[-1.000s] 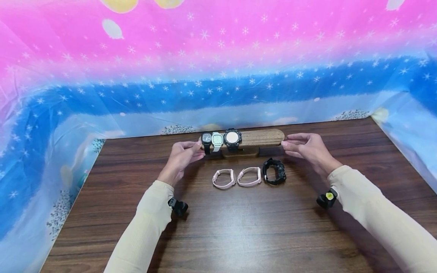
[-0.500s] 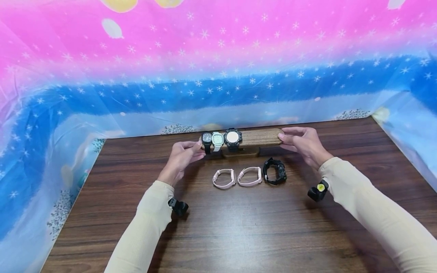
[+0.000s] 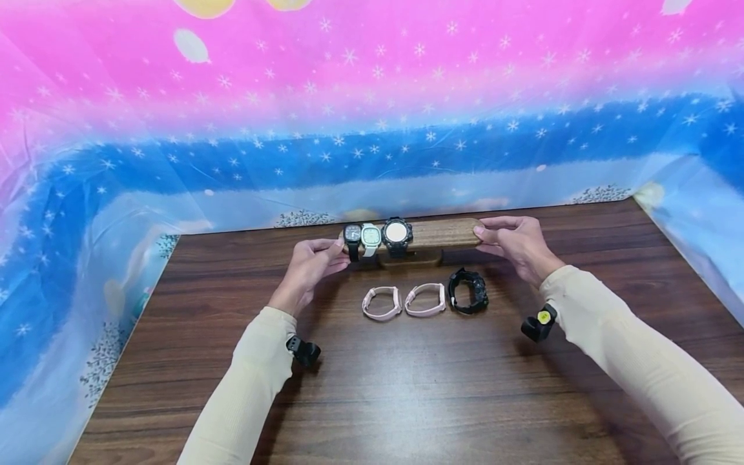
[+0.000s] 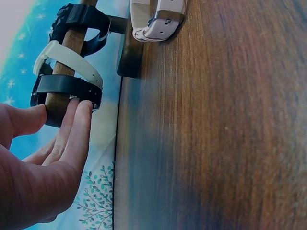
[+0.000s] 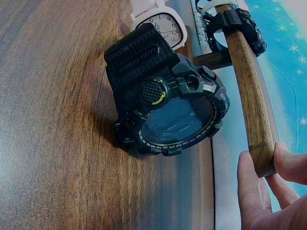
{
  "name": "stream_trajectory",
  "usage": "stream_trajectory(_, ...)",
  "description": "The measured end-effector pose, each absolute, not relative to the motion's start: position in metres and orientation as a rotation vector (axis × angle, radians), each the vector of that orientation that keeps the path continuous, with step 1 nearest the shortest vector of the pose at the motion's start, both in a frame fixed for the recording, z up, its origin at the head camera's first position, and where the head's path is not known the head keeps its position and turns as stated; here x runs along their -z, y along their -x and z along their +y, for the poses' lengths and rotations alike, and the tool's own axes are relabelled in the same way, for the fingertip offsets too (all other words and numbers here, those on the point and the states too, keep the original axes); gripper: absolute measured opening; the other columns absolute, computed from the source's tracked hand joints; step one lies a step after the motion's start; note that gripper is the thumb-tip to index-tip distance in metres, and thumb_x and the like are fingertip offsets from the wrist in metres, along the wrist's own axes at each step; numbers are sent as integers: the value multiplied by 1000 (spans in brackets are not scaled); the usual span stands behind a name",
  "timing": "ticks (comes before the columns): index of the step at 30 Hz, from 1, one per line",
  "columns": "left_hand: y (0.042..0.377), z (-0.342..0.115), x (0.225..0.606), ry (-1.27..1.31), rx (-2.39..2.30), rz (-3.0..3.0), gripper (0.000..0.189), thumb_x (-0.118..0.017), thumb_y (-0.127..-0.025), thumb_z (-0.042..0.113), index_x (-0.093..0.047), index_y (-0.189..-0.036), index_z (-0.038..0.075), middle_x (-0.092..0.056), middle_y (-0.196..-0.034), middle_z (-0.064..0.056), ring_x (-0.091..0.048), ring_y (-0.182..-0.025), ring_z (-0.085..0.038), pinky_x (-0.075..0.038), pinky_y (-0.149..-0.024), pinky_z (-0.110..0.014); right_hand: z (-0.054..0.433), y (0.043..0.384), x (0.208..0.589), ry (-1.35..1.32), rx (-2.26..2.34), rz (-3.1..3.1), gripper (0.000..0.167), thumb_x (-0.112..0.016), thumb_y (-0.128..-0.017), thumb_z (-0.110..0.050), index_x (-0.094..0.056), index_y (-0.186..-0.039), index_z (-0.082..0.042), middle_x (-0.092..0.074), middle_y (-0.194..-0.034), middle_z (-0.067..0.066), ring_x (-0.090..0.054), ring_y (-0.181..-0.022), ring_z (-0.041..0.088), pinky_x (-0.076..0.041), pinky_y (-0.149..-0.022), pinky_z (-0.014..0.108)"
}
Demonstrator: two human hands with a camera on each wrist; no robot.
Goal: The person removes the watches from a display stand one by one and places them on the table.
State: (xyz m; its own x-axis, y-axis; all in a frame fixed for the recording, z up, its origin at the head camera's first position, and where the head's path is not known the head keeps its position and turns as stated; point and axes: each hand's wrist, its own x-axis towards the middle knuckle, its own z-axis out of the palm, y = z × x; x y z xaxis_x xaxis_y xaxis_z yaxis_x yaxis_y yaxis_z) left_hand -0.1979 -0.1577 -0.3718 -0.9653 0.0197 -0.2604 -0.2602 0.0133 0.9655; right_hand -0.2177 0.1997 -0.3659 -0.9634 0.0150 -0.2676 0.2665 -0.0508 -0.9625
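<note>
A wooden watch stand (image 3: 444, 234) stands at the back of the table, its bar raised on a base. My left hand (image 3: 308, 268) pinches the bar's left end between thumb and fingers, close beside a small black watch (image 3: 352, 234). At the other end, my right hand (image 3: 520, 248) grips the bare wood; the right wrist view shows thumb and fingers on opposite sides of the bar (image 5: 252, 96). A pale green watch (image 3: 371, 237) and a large black round watch (image 3: 397, 234) are also strapped around the left half of the bar.
In front of the stand lie two pale pink watches (image 3: 396, 301) with straps closed into loops, and a chunky black watch (image 5: 177, 120) to their right. Behind the wooden table (image 3: 372, 400) hangs a pink and blue snowflake cloth (image 3: 372, 148).
My right hand has moved left and taken hold of the bar's right end. The left hand keeps its hold, and the watches have not moved.
</note>
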Motion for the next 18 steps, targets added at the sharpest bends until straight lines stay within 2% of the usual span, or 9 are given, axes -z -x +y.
stream_trajectory(7,199,-159,373,242,-2075,2090,38,-59,-104,13,-57,-132,-12,-70,-102,-17,-72,-88,-18,-60,-91,-32,199,218,365,-331,2133,2045,49,-69,-94,3,-49,-138,13,-56,-121,10,-69,-85,7,-56,-97,35)
stream_trajectory(11,199,-163,372,242,-2060,2109,38,-59,-104,13,-56,-133,-10,-71,-111,-22,-72,-101,-29,-59,-92,-32,198,219,366,-329,2125,2058,49,-69,-94,2,-49,-138,13,-57,-119,9,-69,-85,7,-57,-96,34)
stream_trajectory(14,197,-168,370,230,-2027,2141,38,-59,-104,14,-56,-135,-8,-67,-122,-25,-66,-114,-37,-58,-95,-33,199,218,367,-329,2131,2055,49,-69,-94,2,-49,-138,13,-59,-115,8,-69,-84,7,-57,-96,34)
stream_trajectory(18,197,-174,368,179,-1977,2193,41,-60,-104,14,-54,-139,-6,-61,-132,-26,-60,-122,-41,-55,-100,-36,199,218,367,-332,2153,2038,48,-69,-94,2,-50,-137,13,-60,-112,7,-70,-84,7,-57,-96,34)
